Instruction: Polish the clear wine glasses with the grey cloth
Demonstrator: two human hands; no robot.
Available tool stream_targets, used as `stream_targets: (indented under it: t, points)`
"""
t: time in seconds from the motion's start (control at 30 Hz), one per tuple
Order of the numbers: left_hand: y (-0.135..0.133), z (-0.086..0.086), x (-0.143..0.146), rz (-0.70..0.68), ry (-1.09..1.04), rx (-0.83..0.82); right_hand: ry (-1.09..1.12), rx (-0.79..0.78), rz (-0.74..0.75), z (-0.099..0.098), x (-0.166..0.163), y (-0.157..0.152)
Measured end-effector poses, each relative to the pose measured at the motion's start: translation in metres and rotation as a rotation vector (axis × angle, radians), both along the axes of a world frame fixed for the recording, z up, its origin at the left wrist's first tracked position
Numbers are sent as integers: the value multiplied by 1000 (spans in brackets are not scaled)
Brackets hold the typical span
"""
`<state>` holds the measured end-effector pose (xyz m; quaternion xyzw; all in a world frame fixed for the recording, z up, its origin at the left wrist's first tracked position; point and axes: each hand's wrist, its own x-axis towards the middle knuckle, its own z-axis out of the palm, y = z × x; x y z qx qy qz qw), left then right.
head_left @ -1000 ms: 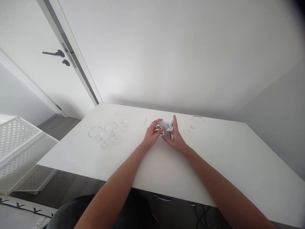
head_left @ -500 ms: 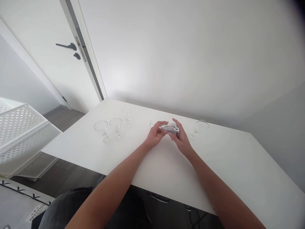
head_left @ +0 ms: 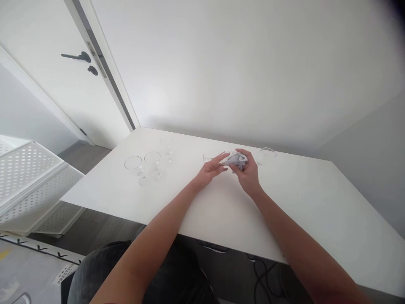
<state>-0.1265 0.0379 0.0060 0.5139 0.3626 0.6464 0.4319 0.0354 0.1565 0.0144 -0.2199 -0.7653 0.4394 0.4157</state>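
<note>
A crumpled grey cloth is bunched in my right hand, whose fingers curl round it above the white table. Just left of the cloth, my left hand has its fingers stretched out and apart, tips close to the cloth and to the base of a clear glass that lies on its side between the hands, mostly hidden. Another stemmed glass stands just right of my right hand.
Three clear stemmed glasses stand on the left of the table: one, a second, a third further back. A white perforated rack stands on the floor at left. A white door with a dark handle is behind.
My left hand has let go of the cloth and spread its fingers. My right hand has gathered the cloth and shifted slightly right, toward the lone glass.
</note>
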Motion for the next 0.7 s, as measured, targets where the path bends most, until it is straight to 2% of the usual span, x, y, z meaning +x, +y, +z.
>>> stream_targets:
  t: [0.07, 0.13, 0.17, 0.23, 0.3, 0.37, 0.4, 0.47, 0.57, 0.7]
  points:
    - [0, -1, 0, -46, 7, -17, 35, 133, -155, 0, 2, 0]
    - [0, -2, 1, 9, -4, -32, 56, 282, -293, 1, 4, -1]
    - [0, -3, 1, 80, -11, -47, 69, 340, -341, 2, 4, -2]
    - [0, -4, 0, 311, 8, -84, 100, 406, -390, 5, 5, -5]
    - [0, -3, 0, 560, 121, -102, 113, 412, -377, 7, 5, -8]
    - [1, -2, 0, 692, 298, -71, 114, 384, -326, 10, 5, -12]
    - [1, -2, 0, 690, 375, -50, 118, 366, -300, 11, 5, -13]
    - [4, -2, 1, 582, 461, -39, 146, 338, -266, 13, 4, -15]
    - [7, -4, 2, 434, 459, -80, 170, 297, -268, 14, 4, -18]
    - [10, -9, 0, 499, 413, -139, 159, 329, -353, 10, 8, -16]
